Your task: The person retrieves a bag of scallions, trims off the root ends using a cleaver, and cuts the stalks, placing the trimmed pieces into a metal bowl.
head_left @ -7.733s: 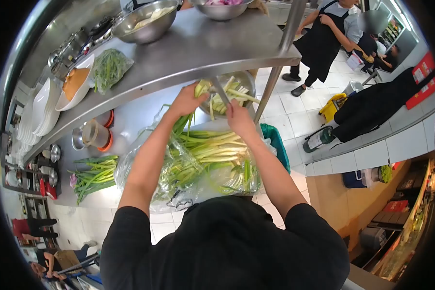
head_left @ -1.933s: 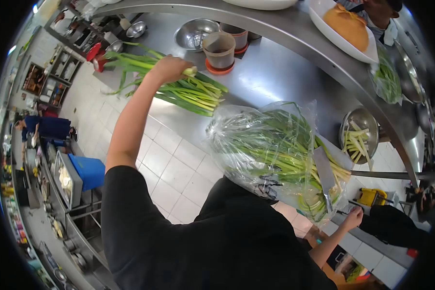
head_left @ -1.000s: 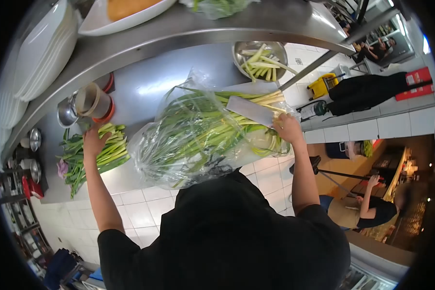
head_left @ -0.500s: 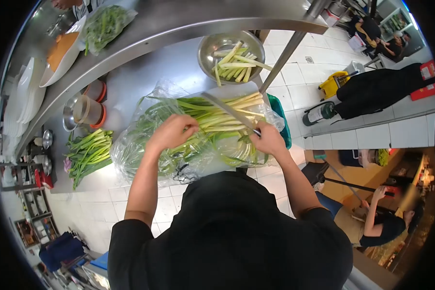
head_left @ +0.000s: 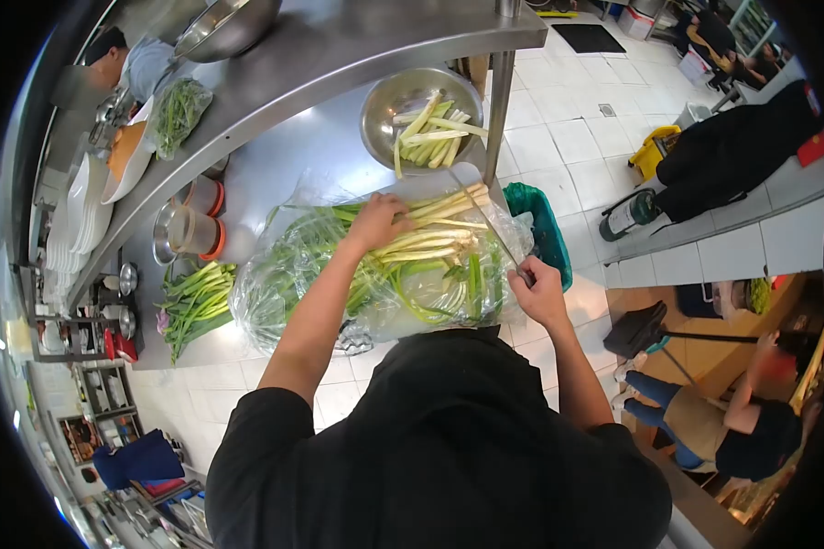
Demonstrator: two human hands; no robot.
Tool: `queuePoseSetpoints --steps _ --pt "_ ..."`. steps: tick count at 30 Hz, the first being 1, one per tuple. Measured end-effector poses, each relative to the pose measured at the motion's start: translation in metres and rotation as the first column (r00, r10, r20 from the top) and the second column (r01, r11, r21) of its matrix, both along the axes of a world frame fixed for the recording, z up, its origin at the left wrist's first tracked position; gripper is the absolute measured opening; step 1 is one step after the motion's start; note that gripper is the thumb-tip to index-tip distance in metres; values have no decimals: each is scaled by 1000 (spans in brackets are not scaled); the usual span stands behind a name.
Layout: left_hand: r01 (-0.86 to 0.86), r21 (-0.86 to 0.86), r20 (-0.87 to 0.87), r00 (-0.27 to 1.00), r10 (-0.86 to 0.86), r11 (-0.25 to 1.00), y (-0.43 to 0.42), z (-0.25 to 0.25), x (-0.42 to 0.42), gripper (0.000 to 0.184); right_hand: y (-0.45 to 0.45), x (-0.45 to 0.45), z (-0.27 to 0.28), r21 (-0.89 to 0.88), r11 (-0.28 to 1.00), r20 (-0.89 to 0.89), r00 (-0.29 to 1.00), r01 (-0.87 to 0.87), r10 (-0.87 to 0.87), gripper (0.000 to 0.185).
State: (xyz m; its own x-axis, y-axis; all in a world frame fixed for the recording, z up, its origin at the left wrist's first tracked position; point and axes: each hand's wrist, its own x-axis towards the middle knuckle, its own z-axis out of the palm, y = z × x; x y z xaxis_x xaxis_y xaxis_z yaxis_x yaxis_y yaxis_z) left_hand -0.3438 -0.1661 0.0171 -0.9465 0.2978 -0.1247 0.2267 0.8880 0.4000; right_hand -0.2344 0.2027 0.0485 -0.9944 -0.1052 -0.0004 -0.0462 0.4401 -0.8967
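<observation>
A bundle of leeks (head_left: 421, 247) with pale root ends to the right lies partly inside a clear plastic bag (head_left: 270, 297) on the counter. My left hand (head_left: 378, 222) rests on the bundle, its fingers curled over the stalks. In my right hand (head_left: 538, 291) is the handle of a long knife (head_left: 494, 226). The blade slants up and left, just beside the root ends; whether it touches them I cannot tell. Several cut pale stalks (head_left: 444, 133) sit in a metal bowl (head_left: 375, 128) behind the bundle.
A green bin (head_left: 549, 242) stands off the counter's right end. Above runs a steel shelf (head_left: 339, 69), held by a metal post (head_left: 500, 119). Another green bunch (head_left: 192, 306) and plastic tubs (head_left: 192, 229) are at left. A person (head_left: 714, 416) is on the right.
My left hand has moved from above the bag onto the stalks. The knife has drawn back right, from across the bundle to beside the root ends. My view has shifted slightly.
</observation>
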Motion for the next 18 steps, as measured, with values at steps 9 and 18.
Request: queuePoseSetpoints --steps 9,18 --pt "77 -54 -211 974 -87 996 0 4 29 27 -30 22 -10 26 993 37 992 116 -117 30" --pt "-56 163 -116 990 76 985 4 3 36 18 -34 24 -7 118 984 7 990 137 -139 32"
